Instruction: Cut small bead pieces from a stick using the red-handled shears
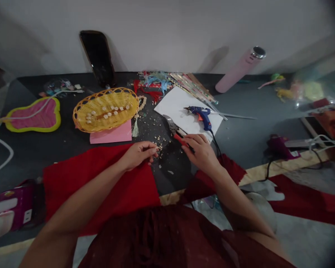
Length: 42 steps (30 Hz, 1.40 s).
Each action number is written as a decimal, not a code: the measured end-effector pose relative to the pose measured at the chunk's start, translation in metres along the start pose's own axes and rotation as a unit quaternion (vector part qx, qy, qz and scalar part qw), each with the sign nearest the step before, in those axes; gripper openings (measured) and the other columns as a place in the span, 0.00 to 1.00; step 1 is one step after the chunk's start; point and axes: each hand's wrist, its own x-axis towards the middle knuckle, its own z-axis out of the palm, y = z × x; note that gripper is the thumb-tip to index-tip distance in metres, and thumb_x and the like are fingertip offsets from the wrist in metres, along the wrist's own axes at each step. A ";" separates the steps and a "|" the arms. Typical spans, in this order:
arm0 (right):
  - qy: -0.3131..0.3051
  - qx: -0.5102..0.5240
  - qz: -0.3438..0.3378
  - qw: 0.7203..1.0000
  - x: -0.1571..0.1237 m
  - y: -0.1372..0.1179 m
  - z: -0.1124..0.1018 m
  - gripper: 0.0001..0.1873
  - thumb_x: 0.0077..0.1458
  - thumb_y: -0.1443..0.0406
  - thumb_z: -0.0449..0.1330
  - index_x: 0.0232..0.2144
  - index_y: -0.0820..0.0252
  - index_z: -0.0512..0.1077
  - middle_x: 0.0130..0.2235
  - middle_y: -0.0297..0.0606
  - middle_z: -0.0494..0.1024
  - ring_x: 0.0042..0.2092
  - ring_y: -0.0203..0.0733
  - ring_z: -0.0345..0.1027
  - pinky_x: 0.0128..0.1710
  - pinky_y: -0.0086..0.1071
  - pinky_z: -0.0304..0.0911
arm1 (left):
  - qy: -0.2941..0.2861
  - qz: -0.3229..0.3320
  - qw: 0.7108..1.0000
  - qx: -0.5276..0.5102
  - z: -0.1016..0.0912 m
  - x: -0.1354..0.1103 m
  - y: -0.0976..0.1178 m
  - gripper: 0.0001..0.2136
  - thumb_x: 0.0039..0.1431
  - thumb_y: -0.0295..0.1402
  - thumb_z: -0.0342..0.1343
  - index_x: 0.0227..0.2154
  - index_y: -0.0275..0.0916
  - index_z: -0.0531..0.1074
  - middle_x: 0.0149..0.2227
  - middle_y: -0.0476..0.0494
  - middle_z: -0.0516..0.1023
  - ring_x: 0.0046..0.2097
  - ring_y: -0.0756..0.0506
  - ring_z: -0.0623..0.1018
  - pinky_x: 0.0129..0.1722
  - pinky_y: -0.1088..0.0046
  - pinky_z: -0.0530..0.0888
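Observation:
My left hand [141, 154] is closed in a pinch over small pale bits [159, 143] scattered on the dark table. What sits between its fingertips is too small to make out. In my right hand [199, 150] are red-handled pliers or cutters [173, 128], their metal jaws pointing away from me toward the white sheet [173, 100]. A blue glue gun [199, 113] lies on that sheet, just beyond my right hand. Left of the bits stands a yellow woven basket [108, 106] with small pale pieces inside, partly over a pink pad [111, 136].
Red cloth [100, 178] covers the table's near left. Against the wall lean a phone [98, 56] and a pink flask [240, 70]. Tassels and sticks [162, 82] lie at the back. A pink-and-yellow tray [35, 113] is far left; the glue gun's cord [216, 143] runs past my right hand.

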 end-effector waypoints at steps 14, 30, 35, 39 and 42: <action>-0.013 -0.083 0.024 0.996 0.003 0.006 0.009 0.13 0.54 0.61 0.56 0.42 0.62 0.68 0.49 0.48 0.64 0.49 0.53 0.56 0.49 0.48 0.57 | 0.011 -0.010 1.000 -0.007 0.000 0.001 -0.001 0.09 0.53 0.38 0.55 0.32 0.37 0.70 0.29 0.46 0.74 0.22 0.54 0.70 0.21 0.78 0.70; -0.001 0.468 0.137 0.873 0.030 -0.011 -0.012 0.11 0.53 0.57 0.56 0.36 0.57 0.64 0.40 0.40 0.71 0.33 0.40 0.68 0.27 0.33 0.66 | 0.044 -0.021 0.992 -0.116 -0.001 0.000 0.003 0.11 0.51 0.39 0.58 0.32 0.36 0.69 0.29 0.47 0.74 0.23 0.55 0.69 0.21 0.80 0.68; 0.002 0.458 0.084 0.885 0.033 -0.018 -0.002 0.09 0.54 0.61 0.56 0.38 0.55 0.63 0.48 0.41 0.68 0.40 0.42 0.68 0.37 0.37 0.67 | 0.112 0.032 0.987 -0.114 -0.008 0.005 0.018 0.12 0.49 0.38 0.59 0.33 0.36 0.70 0.32 0.46 0.76 0.22 0.56 0.69 0.17 0.83 0.63; 0.023 0.276 0.030 0.960 0.030 -0.010 0.010 0.10 0.55 0.66 0.52 0.42 0.57 0.64 0.54 0.46 0.63 0.49 0.46 0.64 0.46 0.43 0.63 | 0.164 0.082 0.977 -0.111 -0.009 0.011 0.035 0.12 0.49 0.38 0.59 0.34 0.37 0.70 0.31 0.47 0.76 0.24 0.55 0.72 0.18 0.82 0.66; 0.050 0.131 -0.009 0.990 0.028 -0.008 0.017 0.13 0.53 0.71 0.51 0.42 0.59 0.64 0.60 0.49 0.53 0.52 0.49 0.61 0.48 0.46 0.61 | 0.186 0.094 0.972 -0.113 -0.006 0.014 0.044 0.13 0.49 0.38 0.59 0.34 0.37 0.70 0.29 0.48 0.76 0.25 0.53 0.74 0.21 0.81 0.69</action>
